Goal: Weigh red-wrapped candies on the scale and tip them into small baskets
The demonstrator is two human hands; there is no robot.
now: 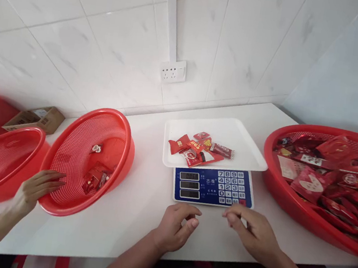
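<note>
My left hand (176,227) is just in front of the scale (213,185), its fingers loosely bent and the thumb apart from them, with nothing in it. Close to the keypad's lower right corner is my right hand (253,233). Its thumb and index fingertips come together, and no object shows between them. On the scale's white tray (246,150) lies a small pile of red-wrapped snack packets (197,147). The blue panel has three small displays, too blurred to read for certain. A small red patch shows at the panel's lower edge, beside my right hand.
A large red basket (268,182) full of packets stands right. Left, another person's hand (36,187) touches a tilted red basket (129,153) with a few packets inside. Beyond are another red basket (37,136) and a cardboard box (53,118). A socket (173,72) is on the tiled wall.
</note>
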